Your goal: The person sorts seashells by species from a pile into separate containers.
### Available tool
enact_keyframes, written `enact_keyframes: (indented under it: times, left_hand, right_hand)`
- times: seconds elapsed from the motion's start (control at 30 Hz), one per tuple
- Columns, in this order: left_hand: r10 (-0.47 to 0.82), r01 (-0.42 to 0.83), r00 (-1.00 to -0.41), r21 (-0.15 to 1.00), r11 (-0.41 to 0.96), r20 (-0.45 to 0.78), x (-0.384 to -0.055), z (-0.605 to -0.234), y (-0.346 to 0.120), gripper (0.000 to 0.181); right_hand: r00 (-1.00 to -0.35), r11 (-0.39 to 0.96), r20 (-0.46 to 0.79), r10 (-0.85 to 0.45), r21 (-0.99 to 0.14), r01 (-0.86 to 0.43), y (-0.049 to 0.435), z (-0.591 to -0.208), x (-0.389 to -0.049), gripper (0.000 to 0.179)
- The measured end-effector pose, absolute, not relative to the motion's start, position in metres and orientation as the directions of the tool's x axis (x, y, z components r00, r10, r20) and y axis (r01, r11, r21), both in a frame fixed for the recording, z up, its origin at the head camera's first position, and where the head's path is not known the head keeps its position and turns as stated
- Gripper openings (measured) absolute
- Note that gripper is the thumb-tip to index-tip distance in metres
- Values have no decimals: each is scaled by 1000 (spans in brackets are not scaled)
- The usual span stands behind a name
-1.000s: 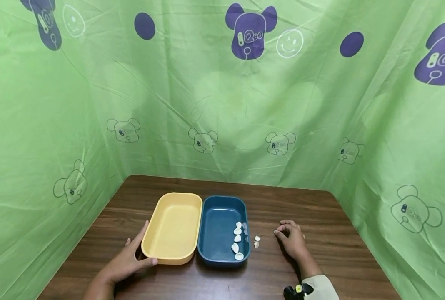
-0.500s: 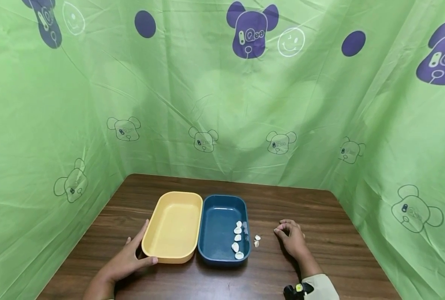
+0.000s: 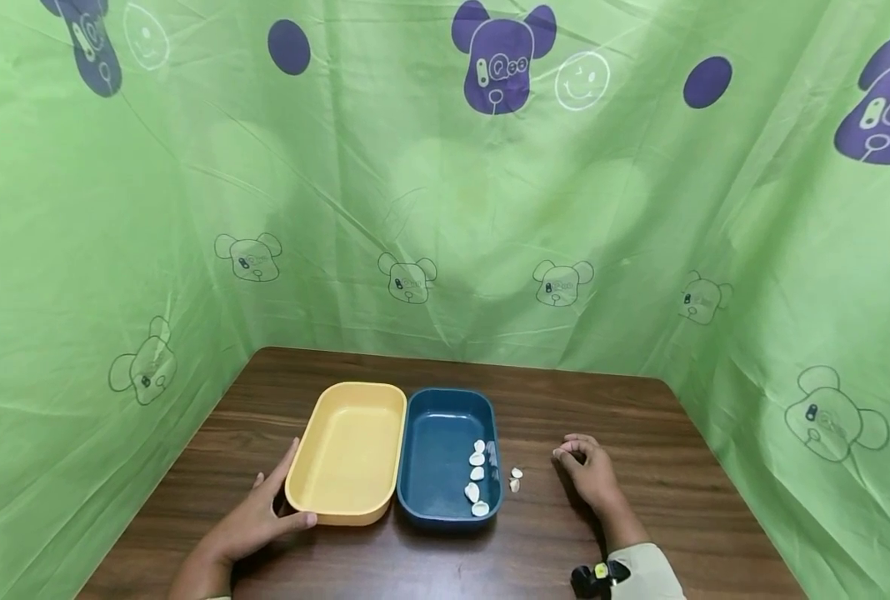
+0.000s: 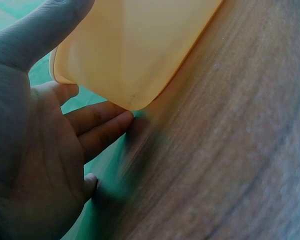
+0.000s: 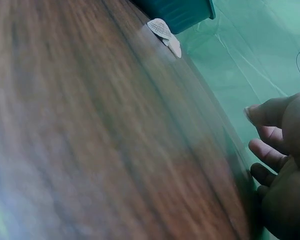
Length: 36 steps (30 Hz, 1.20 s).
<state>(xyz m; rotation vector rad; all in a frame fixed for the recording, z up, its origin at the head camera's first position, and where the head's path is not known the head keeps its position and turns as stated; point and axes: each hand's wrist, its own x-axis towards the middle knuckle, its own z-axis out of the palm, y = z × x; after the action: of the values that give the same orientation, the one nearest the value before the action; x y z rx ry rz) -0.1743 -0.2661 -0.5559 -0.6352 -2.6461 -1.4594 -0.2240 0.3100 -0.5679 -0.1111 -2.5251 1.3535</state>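
Observation:
A yellow rectangular tray (image 3: 350, 458) stands on the table, with my left hand (image 3: 253, 517) at its near left corner. In the left wrist view, the thumb lies along one side of the tray (image 4: 135, 55) and fingertips touch the other side. Right beside it, a blue tray (image 3: 439, 467) holds several white seashells (image 3: 477, 473) in a row along its right side. Two small shells (image 3: 516, 479) lie on the table just outside it. My right hand (image 3: 591, 475) rests on the table further right, fingers loosely curled, with nothing visible in them.
The brown wood-grain table (image 3: 535, 550) is enclosed at the back and sides by green printed curtains (image 3: 482, 192). A black device (image 3: 591, 581) is strapped at the right wrist, by a light sleeve (image 3: 646, 571).
My right hand has shifted slightly to the right, with the thumb and fingers a little further apart. The left hand, trays and shells stay as they were; the head view tilts slightly.

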Motion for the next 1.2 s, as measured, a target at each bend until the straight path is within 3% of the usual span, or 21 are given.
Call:
enact_keyframes:
  times: [0.47, 0.83, 1.2]
  left_hand:
    - [329, 380, -912, 810, 446, 247, -175, -559, -270, 120]
    - [329, 388, -910, 795, 466, 252, -174, -560, -269, 122]
    - [325, 389, -909, 807, 444, 260, -175, -560, -269, 119]
  right_hand:
    - [-971, 487, 123, 205, -873, -8, 309, -553, -222, 12]
    - [-975, 480, 141, 171, -876, -43, 293, -531, -226, 13]
    - [-959, 434, 234, 158, -889, -146, 259, -509, -233, 10]
